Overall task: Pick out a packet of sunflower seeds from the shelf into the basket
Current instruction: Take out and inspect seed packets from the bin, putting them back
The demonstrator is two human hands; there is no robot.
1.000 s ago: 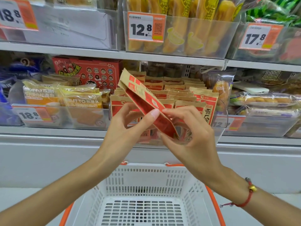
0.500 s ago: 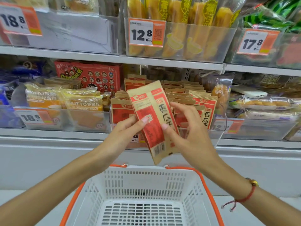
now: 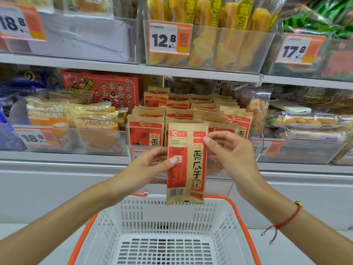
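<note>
A kraft-and-red packet of sunflower seeds (image 3: 186,165) hangs upright in front of the shelf, above the far rim of the white basket (image 3: 172,209). My left hand (image 3: 150,165) pinches its left edge, thumb on the front. My right hand (image 3: 229,152) pinches its right edge near the top. The packet's back side, with barcode and large characters, faces me. Several more of the same packets (image 3: 147,129) stand in rows in the clear shelf bin behind it.
The white basket has an orange rim (image 3: 242,217) and sits below my arms. Yellow bread bags (image 3: 91,121) fill the bin to the left, wrapped pastries (image 3: 305,121) the right. The upper shelf (image 3: 133,66) holds price tags and long yellow snacks.
The packet was tilted and turned between my hands; now it stands upright and lower, closer to the basket, with both hands still on its edges.
</note>
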